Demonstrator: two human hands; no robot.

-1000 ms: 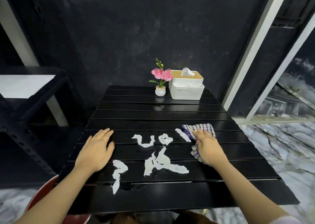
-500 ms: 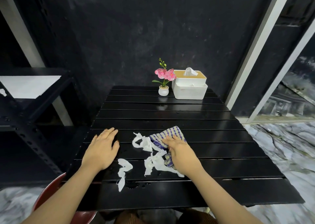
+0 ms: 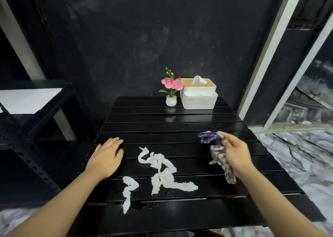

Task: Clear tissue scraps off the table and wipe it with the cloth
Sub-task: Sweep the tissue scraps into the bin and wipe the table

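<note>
On the worktop (image 3: 180, 121), tissue scraps (image 3: 159, 170) lie bunched at centre beside a wet patch; sodden paper may tear and smear. The left hand (image 3: 106, 157) rests flat, fingers released, at nine o'clock. At three o'clock the right hand (image 3: 236, 155) lifts the cloth (image 3: 216, 152), fingers grasping it; the dangling end could scatter scraps.

At the far edge in front of you stand a white tissue box (image 3: 198, 97) and, just beside it on its left, a small white pot of pink flowers (image 3: 171, 90); a black metal shelf (image 3: 36, 114) stands at your left.

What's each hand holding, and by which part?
Right hand grips the checked cloth near its bunched middle, ends dangling. Left hand holds nothing, resting flat on the table.
</note>
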